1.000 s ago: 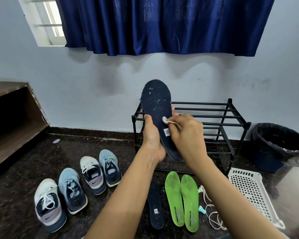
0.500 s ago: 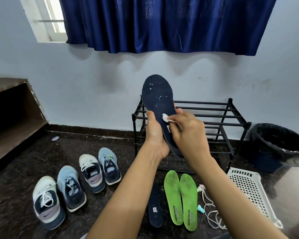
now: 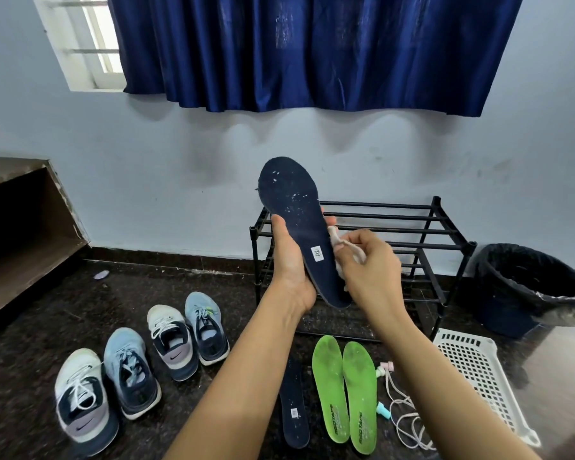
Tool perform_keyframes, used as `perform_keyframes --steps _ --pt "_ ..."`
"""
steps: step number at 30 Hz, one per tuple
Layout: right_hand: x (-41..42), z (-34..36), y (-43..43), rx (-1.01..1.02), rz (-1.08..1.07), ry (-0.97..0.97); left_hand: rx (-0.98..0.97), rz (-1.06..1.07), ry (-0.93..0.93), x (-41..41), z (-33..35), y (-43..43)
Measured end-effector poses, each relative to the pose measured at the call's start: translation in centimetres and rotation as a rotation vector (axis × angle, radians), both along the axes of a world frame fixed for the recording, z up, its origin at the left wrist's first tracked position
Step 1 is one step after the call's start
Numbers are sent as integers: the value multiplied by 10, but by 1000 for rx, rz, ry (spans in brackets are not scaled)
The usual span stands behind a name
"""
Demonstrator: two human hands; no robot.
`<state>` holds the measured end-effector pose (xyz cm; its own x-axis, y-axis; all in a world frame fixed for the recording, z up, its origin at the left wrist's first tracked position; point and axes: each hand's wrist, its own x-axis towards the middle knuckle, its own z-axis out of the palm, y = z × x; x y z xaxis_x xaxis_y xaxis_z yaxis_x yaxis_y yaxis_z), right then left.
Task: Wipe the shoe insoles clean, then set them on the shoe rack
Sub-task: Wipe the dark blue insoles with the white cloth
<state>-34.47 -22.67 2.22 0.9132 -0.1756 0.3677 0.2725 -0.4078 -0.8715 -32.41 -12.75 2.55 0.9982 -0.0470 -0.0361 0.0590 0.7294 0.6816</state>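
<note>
One open wooden shelf [image 3: 20, 234] is seen at the far left, with four sneakers [image 3: 173, 343] lined up in a loose row on the dark stone floor [image 3: 30, 376] to its right. At centre, a navy insole [image 3: 296, 220] flecked with white specks is held upright in front of the black metal shoe rack [image 3: 412, 230], toe end up and its small white label turned to the camera. It is gripped along its lower half by the left hand [image 3: 289, 263], the thumb laid on the near edge and the fingers curled round behind. Against the insole's right edge a pale cloth [image 3: 341, 242] is pressed, bunched in the right hand [image 3: 372, 273], whose fingers are closed round it. Below the forearms, a second navy insole [image 3: 294, 410] is laid flat on the floor, and just to its right a pair of bright green insoles [image 3: 331, 386] is set side by side. A tangle of white cord [image 3: 402, 423] is seen beside them, then a white perforated plastic basket [image 3: 478, 376], and at the far right a bin [image 3: 528, 287] lined with a black bag. A dark blue curtain [image 3: 312, 51] is hung across the wall above.
</note>
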Motion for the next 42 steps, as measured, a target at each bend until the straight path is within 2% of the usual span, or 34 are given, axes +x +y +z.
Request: perform_keyframes --steps 9,14,19,25,29,33,39,42 --pt "1 0 0 -156 119 -31 -166 58 26 7 0 21" --pt "6 -5 2 -307 44 -183 -164 72 31 8 -1 18" --pt "9 -3 4 -321 -5 -331 -182 30 28 3 1 12" --pt "0 -13 5 -498 161 -208 -176 77 11 4 1 20" --pt "5 -8 10 -404 84 -309 -163 74 13 2 3 15" --pt "10 0 14 -325 4 -336 1 16 15 -3 2 2" --pt "-8 -6 21 -341 189 -341 -90 71 -21 4 2 16" --pt "-5 -3 21 -346 183 -397 -26 36 -20 -2 3 13"
